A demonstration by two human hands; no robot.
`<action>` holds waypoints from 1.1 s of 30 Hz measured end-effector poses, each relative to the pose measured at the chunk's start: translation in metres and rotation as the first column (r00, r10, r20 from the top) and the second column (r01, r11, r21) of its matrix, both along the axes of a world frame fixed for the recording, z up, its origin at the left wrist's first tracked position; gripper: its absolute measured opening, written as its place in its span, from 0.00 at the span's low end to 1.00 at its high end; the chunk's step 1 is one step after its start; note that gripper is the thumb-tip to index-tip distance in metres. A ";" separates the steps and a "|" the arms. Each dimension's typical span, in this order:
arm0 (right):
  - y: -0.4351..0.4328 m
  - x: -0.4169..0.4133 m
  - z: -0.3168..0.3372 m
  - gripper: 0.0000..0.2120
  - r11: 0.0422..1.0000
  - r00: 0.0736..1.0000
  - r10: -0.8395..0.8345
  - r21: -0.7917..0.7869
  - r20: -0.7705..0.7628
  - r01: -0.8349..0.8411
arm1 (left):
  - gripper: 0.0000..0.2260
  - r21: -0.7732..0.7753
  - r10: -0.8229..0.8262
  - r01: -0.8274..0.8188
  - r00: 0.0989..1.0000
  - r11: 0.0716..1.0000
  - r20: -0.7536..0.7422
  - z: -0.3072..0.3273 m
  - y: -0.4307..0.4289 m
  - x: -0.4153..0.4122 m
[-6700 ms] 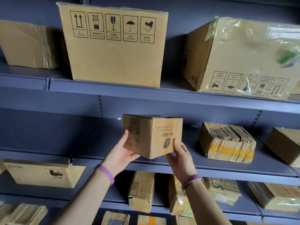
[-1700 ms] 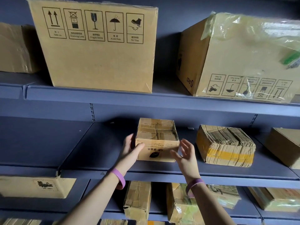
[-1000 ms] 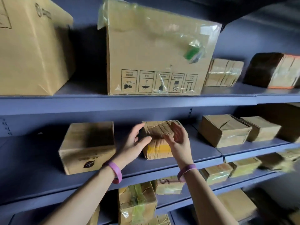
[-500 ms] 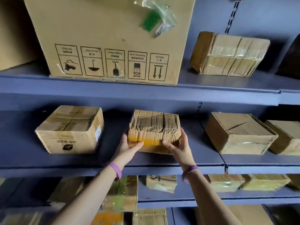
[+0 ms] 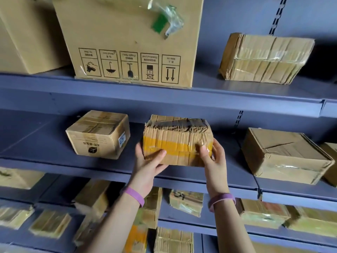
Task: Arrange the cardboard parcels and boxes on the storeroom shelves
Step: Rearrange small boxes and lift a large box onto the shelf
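The crumpled brown cardboard parcel with yellow tape (image 5: 177,141), held by its front corners in the left grip (image 5: 148,164) and right grip (image 5: 213,160) at the front of the blue-grey metal shelf (image 5: 42,143), should be set down level, clear of the small brown cardboard box (image 5: 98,136) left of them.

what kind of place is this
Probably a parcel storeroom: tiers of blue metal shelves, taped cardboard parcels all along them, such as the yellow-taped parcel the left hand and right hand hold, and a big carton printed with handling symbols.
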State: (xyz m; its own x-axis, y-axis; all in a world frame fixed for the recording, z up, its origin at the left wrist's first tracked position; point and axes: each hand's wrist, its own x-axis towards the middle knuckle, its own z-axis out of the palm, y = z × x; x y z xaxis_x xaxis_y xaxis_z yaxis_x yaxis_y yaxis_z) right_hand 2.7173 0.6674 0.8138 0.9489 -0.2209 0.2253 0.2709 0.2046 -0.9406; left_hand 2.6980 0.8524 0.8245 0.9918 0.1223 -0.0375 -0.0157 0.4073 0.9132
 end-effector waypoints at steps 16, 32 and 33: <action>-0.016 -0.023 0.000 0.38 0.821 0.895 0.395 0.516 -0.206 -0.244 | 0.20 -0.227 -0.100 0.082 0.993 0.970 -0.066 0.016 0.017 -0.034; 0.023 -0.052 0.002 0.39 0.929 0.966 0.254 0.289 -0.051 -0.229 | 0.31 -0.217 -0.155 0.170 0.984 0.961 0.085 0.027 -0.019 -0.071; 0.021 -0.052 0.001 0.38 0.935 0.968 0.246 0.277 -0.053 -0.222 | 0.29 -0.221 -0.164 0.177 0.984 0.959 0.073 0.027 -0.018 -0.070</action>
